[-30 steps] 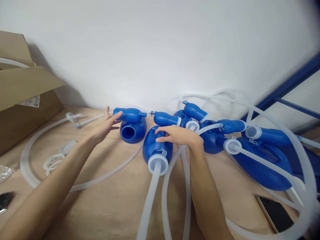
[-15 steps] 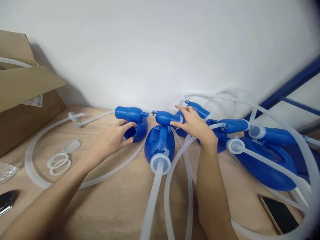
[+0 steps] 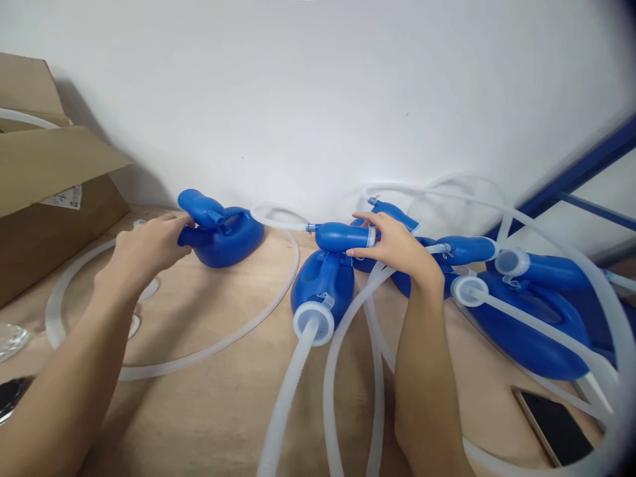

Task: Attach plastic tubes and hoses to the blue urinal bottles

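On the left, a blue bottle point(image 3: 231, 242) with a wide side neck stands near the wall, and my left hand point(image 3: 156, 245) grips it at its open neck. My right hand point(image 3: 392, 245) has its thumb and fingers around the capped end of a blue cylinder point(image 3: 342, 236). This cylinder sits on top of the middle blue bottle point(image 3: 308, 281). A white cap point(image 3: 314, 323) with a ribbed translucent hose point(image 3: 289, 397) closes the front opening of the middle bottle.
More blue bottles point(image 3: 531, 324) with looping hoses lie at the right, beside a phone point(image 3: 554, 424) and a blue metal frame point(image 3: 596, 172). An open cardboard box point(image 3: 59, 232) stands at the left. White rings point(image 3: 134, 324) lie partly hidden behind my left arm.
My left hand has moved left with the left bottle, which has turned. The middle bottle and its cylinder have shifted slightly right, with my right hand following.
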Tool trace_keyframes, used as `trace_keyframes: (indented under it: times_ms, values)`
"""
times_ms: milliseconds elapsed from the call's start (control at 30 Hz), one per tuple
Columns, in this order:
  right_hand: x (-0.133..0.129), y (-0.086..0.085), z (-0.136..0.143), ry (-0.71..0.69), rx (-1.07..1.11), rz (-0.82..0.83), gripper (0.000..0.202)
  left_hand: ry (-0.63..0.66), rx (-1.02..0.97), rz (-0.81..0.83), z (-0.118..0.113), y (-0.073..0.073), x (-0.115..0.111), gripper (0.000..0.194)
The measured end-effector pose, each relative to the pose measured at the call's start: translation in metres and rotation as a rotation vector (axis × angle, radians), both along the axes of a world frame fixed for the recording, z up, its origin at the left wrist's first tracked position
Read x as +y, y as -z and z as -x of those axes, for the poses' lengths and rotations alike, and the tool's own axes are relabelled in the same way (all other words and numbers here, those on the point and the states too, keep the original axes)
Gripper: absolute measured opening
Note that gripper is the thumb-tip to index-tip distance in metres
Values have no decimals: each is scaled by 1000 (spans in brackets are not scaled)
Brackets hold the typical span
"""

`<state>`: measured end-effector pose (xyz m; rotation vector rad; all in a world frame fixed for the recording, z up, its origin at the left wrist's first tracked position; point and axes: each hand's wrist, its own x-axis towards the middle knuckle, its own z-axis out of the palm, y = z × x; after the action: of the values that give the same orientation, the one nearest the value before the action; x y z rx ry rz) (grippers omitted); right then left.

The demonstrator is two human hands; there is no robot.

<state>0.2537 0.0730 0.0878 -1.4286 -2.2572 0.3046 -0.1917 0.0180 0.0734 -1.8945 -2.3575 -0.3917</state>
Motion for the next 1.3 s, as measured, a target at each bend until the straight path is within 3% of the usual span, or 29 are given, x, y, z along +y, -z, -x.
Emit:
trace_keyframes:
  times_ms: [100,233,333,433,500,600,667,767,833,933,1033,1133,1300]
  values:
    - [3,3,-6,-21,70,-12,66,-113,100,34,2,-4,-5,39]
    - [7,6,-10,-51,82,29,59,-258,259,-13,-12,-15,-14,45]
    - [7,5,-12,-73,86,49,59,-245,262,-42,-35,-27,-26,46]
    - [7,5,-13,-67,82,40,60,-57,182,-137,-67,-31,-36,39]
    - [7,5,-14,-57,74,51,60,175,153,-247,-94,-25,-34,37]
    - [7,5,-16,-95,76,60,57,578,87,-325,-135,-7,-11,45]
    - [8,4,-16,-135,92,53,54,710,45,-299,-158,4,14,47]
    - [6,3,-14,-148,103,57,51,606,-137,-289,-179,16,48,29]
    - [5,2,-12,-131,91,63,49,488,-439,-231,-184,21,60,12]
    - [4,1,-9,-97,64,72,48,472,-907,0,-182,32,64,29]
    - [4,2,-8,-65,45,85,49,527,-1132,141,-181,47,65,37]
    - [5,3,-8,-59,37,98,50,552,-1317,173,-186,62,69,42]
    - [6,5,-8,-109,75,140,54,534,-1489,73,-201,83,78,37]
